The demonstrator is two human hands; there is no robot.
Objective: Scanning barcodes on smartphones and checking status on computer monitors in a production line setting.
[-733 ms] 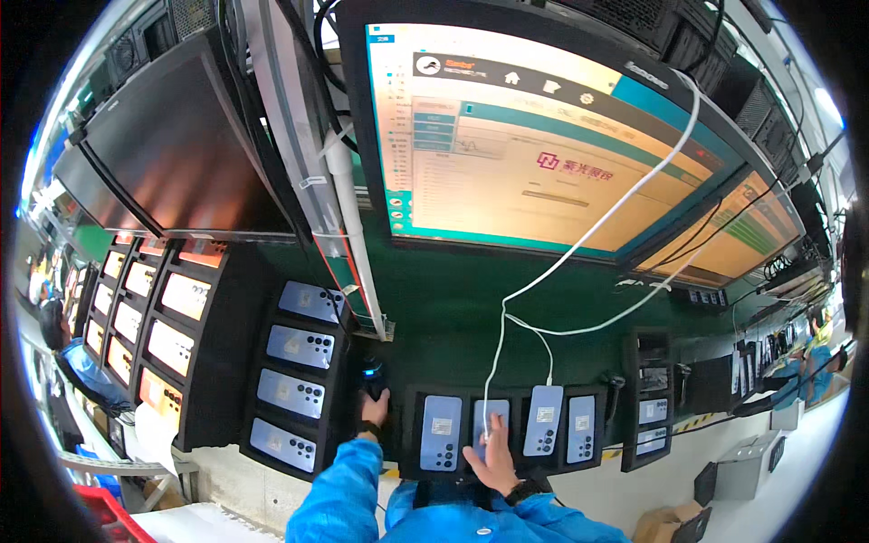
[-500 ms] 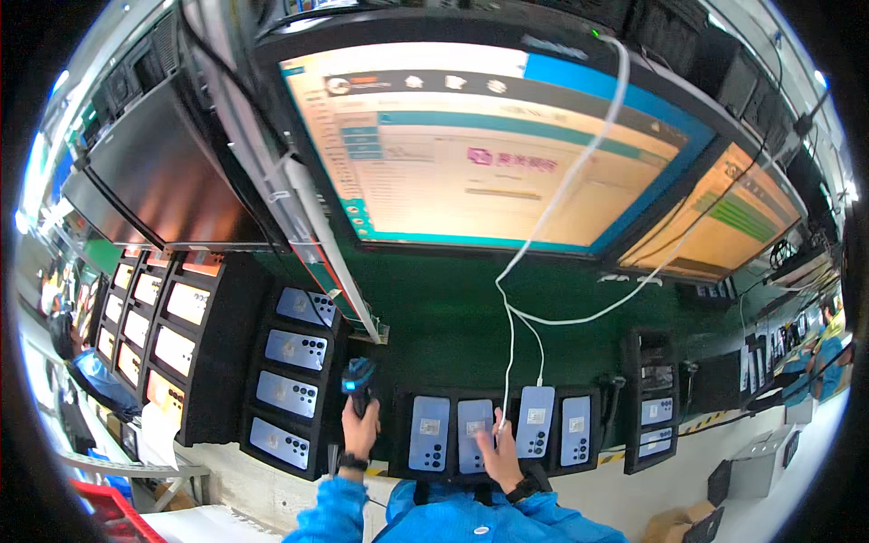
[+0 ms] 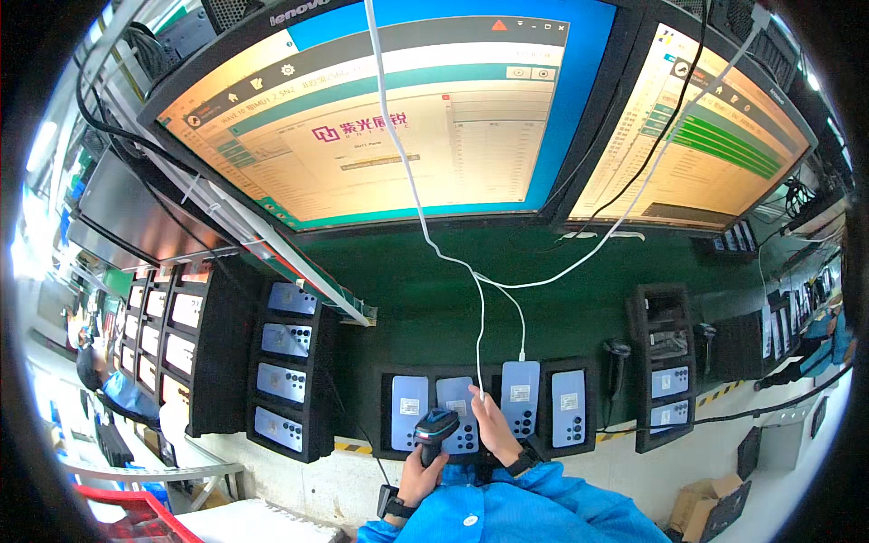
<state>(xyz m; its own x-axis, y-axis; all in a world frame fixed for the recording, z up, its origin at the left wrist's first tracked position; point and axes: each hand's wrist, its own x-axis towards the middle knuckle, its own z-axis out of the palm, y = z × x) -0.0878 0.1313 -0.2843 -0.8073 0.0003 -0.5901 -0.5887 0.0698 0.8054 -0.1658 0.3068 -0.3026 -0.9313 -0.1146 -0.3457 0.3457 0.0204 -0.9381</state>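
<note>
My left hand (image 3: 420, 478) is closed round the handle of a black handheld barcode scanner (image 3: 436, 423), which is over the lower left of the second phone in a black foam tray (image 3: 385, 398). My right hand (image 3: 496, 431) is beside that second blue-grey phone (image 3: 455, 392), closed on the lower end of a white cable (image 3: 480, 339); its plug is hidden by my fingers. Another white cable branch plugs into the top of the third phone (image 3: 520, 385). A first phone (image 3: 410, 407) and a fourth phone (image 3: 568, 407) lie face down at either side, with white labels and camera lenses showing.
Two lit monitors (image 3: 389, 136) (image 3: 692, 131) stand behind the green bench top (image 3: 425, 326). Black trays of phones (image 3: 317, 398) rise at left. Another black tray (image 3: 644, 362) and a scanner in a stand (image 3: 616, 353) are at right. White cables hang across the middle.
My left hand has brought the scanner rightward from beside the left phone tray to the second phone. My right hand stays by that phone with the cable. The view has shifted.
</note>
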